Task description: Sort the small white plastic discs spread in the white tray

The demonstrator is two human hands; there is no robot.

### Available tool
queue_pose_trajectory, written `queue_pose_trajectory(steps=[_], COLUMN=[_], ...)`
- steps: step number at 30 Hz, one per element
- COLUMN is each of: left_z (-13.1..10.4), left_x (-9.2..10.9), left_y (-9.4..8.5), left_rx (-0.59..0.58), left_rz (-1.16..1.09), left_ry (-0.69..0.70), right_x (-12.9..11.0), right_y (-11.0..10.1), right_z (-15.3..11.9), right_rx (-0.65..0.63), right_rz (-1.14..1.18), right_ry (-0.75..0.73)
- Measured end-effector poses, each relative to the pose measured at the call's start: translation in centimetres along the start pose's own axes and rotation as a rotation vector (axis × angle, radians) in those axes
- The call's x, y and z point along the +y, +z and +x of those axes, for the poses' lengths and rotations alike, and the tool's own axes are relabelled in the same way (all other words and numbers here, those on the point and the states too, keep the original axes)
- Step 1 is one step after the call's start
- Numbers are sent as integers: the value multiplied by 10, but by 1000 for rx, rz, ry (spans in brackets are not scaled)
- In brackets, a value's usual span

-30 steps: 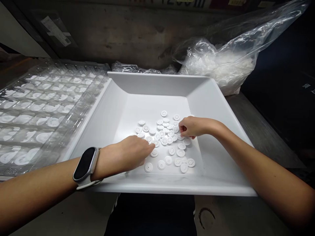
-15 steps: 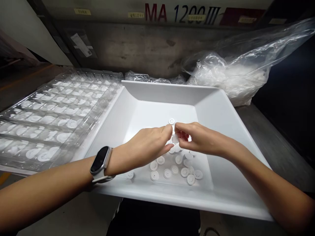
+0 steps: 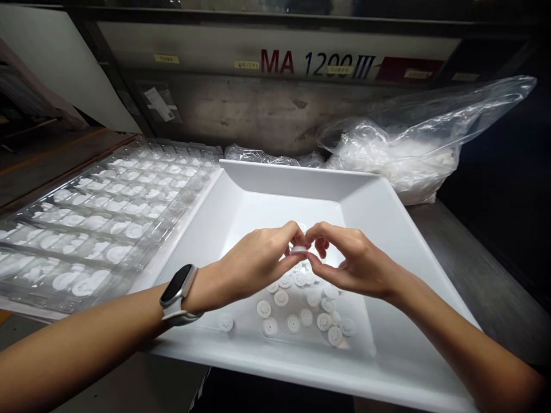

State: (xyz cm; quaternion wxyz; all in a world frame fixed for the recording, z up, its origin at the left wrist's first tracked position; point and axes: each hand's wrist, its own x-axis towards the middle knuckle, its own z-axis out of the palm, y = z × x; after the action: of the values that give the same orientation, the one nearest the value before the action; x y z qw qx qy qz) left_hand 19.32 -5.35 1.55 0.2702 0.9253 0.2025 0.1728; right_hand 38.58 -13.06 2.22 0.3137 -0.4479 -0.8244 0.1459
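Observation:
Over a white plastic bin [image 3: 383, 241], my left hand [image 3: 258, 255] and my right hand [image 3: 353, 255] meet fingertip to fingertip. Between them is a small round white plastic disc [image 3: 298, 250], seen nearly edge-on. My left thumb and fingers pinch its left side, while my right thumb and forefinger close on its right side. Below the hands, several loose white discs [image 3: 293, 324] lie flat on the bin floor, some overlapping, with small holes or ribs on their faces. One disc [image 3: 226, 322] lies apart at the left. My fingers partly cover the discs farther back.
Left of the bin stands a clear compartmented plastic tray [image 3: 166, 229] filled with white parts. A clear bag [image 3: 400, 160] of white pieces rests behind the right corner. Crumpled clear plastic [image 3: 271, 155] lies behind the bin, before a labelled machine panel [image 3: 232, 106].
My fingertips have come up from among the discs, and one disc now shows between both hands. The view has tilted up, so the bin and machine sit lower in the picture.

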Motion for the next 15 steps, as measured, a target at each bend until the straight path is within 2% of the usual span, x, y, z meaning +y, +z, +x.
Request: queue_pose_trajectory(steps=[5, 15], left_z=[-1, 0], left_x=[0, 1], left_y=[-2, -4], left_rx=[9, -11], left_rz=[25, 123], left_ry=[20, 45], right_x=[-2, -3], right_y=[0, 6], right_z=[0, 3], right_rx=[27, -54], right_rz=[26, -20], right_ry=[-25, -73])
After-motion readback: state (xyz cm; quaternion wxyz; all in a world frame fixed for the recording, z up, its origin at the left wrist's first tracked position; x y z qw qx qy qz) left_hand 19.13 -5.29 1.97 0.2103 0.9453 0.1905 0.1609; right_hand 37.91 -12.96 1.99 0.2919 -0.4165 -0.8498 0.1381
